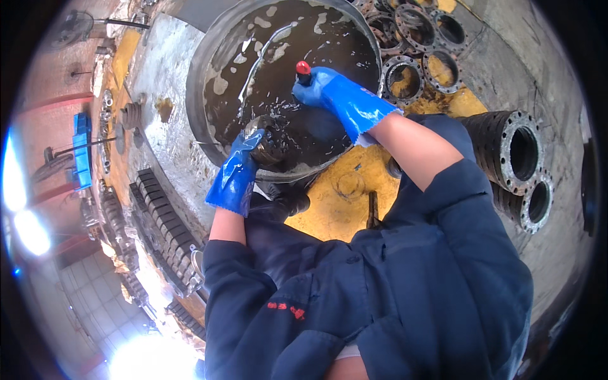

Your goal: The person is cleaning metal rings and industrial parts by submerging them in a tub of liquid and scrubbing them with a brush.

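Note:
Both my hands wear blue rubber gloves over a large round metal basin filled with dark, foamy liquid. My left hand grips a dark round metal part at the basin's near rim. My right hand is closed on a tool with a red-tipped handle, held upright over the liquid. The tool's working end is hidden by the glove and the liquid.
Rusty ring-shaped flanges lie in a cluster right of the basin, and stacks of thick flanges stand further right. A yellow floor patch holds a small tool. Rows of dark metal parts line the left side.

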The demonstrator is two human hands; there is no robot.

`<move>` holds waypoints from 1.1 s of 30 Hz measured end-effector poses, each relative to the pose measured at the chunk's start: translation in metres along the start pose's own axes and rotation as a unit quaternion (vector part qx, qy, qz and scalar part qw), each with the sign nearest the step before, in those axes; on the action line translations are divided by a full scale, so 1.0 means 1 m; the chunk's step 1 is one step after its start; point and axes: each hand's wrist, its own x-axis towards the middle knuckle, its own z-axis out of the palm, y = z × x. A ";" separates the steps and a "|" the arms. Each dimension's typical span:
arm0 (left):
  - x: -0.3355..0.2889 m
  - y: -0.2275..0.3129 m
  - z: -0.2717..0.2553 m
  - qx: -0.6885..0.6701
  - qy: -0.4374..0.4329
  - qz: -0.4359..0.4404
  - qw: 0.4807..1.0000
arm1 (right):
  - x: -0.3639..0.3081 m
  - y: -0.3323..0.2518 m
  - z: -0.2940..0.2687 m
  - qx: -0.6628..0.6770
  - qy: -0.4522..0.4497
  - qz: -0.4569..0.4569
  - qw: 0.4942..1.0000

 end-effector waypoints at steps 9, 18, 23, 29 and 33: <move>-0.075 0.016 0.030 0.270 0.007 0.153 0.950 | -0.009 0.001 0.013 0.074 -0.096 0.072 0.990; -0.049 -0.007 -0.034 0.434 0.073 0.220 0.870 | -0.076 -0.088 0.047 0.258 -0.161 -0.134 0.943; -0.074 0.010 -0.003 0.419 0.041 0.152 0.894 | -0.051 -0.063 0.048 0.194 -0.099 -0.053 0.975; -0.082 0.014 0.007 0.345 0.037 0.130 0.929 | -0.039 -0.057 0.054 0.278 -0.078 -0.029 0.957; -0.062 0.018 -0.022 0.329 -0.076 0.118 0.934 | -0.078 -0.091 0.063 0.264 -0.129 -0.149 0.944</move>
